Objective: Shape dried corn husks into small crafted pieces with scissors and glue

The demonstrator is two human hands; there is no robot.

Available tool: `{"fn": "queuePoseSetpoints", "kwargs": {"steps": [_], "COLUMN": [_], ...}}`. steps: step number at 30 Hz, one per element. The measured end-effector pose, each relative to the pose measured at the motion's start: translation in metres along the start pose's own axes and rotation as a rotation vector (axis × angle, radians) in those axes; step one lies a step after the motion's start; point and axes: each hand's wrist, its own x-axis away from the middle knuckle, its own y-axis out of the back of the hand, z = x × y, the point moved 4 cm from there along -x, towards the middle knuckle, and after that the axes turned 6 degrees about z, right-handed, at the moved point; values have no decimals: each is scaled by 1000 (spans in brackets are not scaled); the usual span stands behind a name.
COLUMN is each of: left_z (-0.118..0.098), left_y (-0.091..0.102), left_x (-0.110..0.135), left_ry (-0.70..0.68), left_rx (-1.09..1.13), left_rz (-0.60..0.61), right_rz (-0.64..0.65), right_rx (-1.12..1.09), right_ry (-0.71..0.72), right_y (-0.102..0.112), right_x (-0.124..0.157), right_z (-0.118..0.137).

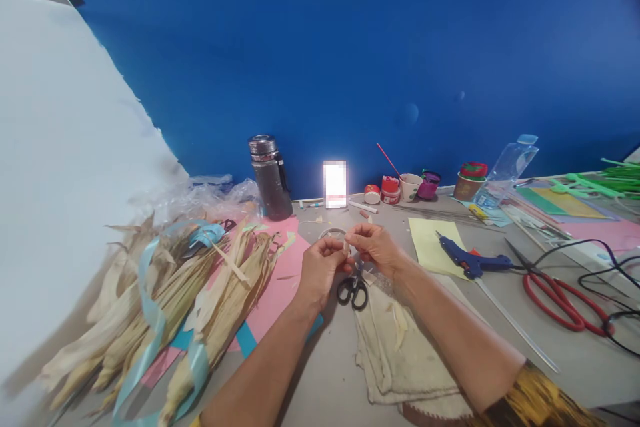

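On the head feed I've got both bare hands in, close together mid-surface [333, 373]. Left grip [323, 263]: fingers curled, thumb and fingertips clamped on a small pale piece [347, 248]. Right grip [374, 245]: thumb and index together at the upper end of the same piece, so both are on it. Piece sits between the two sets of fingertips, too small and blurred for me to tell what it is. Pale curved item [331, 231] just behind the left grip, partly hidden.

Nearest tool: black-handled scissors [353, 293], loops towards me, just below the fingers. Folded cloth [377, 353] lies right of them, partly under the right forearm, pale scraps on it.

Right side: blue glue gun [463, 255] partly over a yellow sheet [420, 237], clear stick out its back; red-handled scissors [553, 293] beside it, blades slightly apart. Cord runs past them.

Left side: dry corn husks [185, 280] in a heap, light-blue ribbon [149, 280] looped over it, pink paper [280, 293] partly underneath.

Back row by the blue wall [300, 67]: dark thermos [271, 180] upright, red paint jar [390, 191], paper cup [411, 188] with a red stick leaning out, clear bottle [507, 170] tilted right.
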Motion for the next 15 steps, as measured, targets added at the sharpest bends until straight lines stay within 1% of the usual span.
{"fn": "queuePoseSetpoints", "kwargs": {"steps": [5, 10, 15], "left_z": [-1, -3, -4], "left_y": [-2, -1, 1], "left_x": [1, 0, 0], "left_ry": [14, -30, 2], "left_rx": [64, 52, 104], "left_rz": [10, -7, -28], "right_rz": [-21, -35, -18], "right_rx": [-8, 20, -84], "right_ry": [-25, 11, 33], "right_y": [-1, -4, 1], "right_x": [0, -1, -1], "right_z": [-4, -5, 0]}}
